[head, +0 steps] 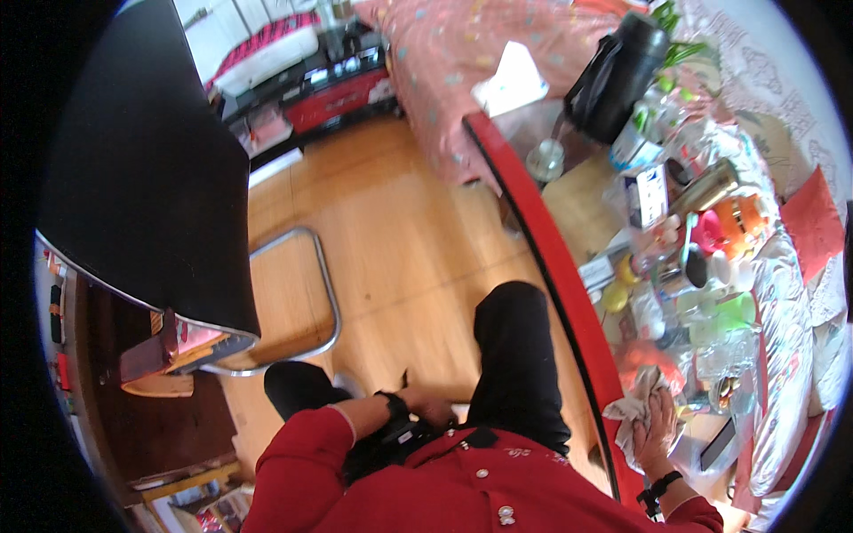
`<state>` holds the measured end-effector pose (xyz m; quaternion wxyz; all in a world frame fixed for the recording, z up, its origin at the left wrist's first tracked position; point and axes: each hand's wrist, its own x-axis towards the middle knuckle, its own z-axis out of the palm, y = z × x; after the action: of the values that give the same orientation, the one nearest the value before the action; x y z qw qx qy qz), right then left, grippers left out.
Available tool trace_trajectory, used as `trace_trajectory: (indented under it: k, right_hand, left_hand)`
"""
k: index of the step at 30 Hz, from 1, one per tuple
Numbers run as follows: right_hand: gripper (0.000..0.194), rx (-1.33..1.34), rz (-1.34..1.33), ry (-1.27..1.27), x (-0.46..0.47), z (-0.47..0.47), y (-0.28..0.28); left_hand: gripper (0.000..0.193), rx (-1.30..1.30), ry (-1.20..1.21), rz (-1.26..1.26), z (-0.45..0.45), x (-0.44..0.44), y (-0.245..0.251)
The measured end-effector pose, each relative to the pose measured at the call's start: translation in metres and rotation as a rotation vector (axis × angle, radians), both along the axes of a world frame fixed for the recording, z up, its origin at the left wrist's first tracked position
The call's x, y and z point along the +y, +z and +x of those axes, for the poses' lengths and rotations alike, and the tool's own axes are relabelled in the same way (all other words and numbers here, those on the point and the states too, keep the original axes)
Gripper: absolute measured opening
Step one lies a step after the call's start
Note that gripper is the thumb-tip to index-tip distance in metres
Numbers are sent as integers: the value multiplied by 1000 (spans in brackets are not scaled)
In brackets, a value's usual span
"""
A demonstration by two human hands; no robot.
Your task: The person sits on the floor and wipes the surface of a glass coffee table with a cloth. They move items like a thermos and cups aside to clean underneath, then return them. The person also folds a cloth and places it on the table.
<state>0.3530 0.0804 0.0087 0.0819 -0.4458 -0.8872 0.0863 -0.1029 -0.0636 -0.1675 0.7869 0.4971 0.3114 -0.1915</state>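
My right hand (pixel 654 430) presses a crumpled, light-coloured cloth (pixel 630 413) onto the near part of the glass table's red edge (pixel 546 253). Just beyond it lies an orange-red plastic bag (pixel 650 360). A dark flat object, perhaps a phone (pixel 718 443), lies to the right of the hand. My left hand (pixel 430 406) is low in front of my body, near my lap, beside a black item; its fingers are partly hidden and blurred, so whether it holds anything cannot be told.
Crowded on the table are a black vacuum flask (pixel 620 76), yellow fruit (pixel 614 296), a metal mug (pixel 686 270), a green cup (pixel 736 310) and a glass jar (pixel 545 160). A black chair back (pixel 146 153) with a tubular metal frame (pixel 326 286) stands at the left. A bed (pixel 433 80) is beyond.
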Motion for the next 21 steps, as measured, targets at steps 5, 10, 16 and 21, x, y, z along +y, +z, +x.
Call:
trace_trajectory:
  k: [5,10,16,21]
  right_hand:
    - [55,29,1,-65,-4,-1,0]
    - [51,82,-3,-81,-8,-5,-3]
    - [49,69,-77,-132,4,-35,-3]
    - [49,88,-86,-105,42,-89,-7]
  left_hand:
    - [47,169,47,85,-1,-2,-18]
    - [54,252,241,782,-44,40,33]
    - [42,106,841,845,-118,100,157]
    - [45,-35,1182,820,-115,146,193]
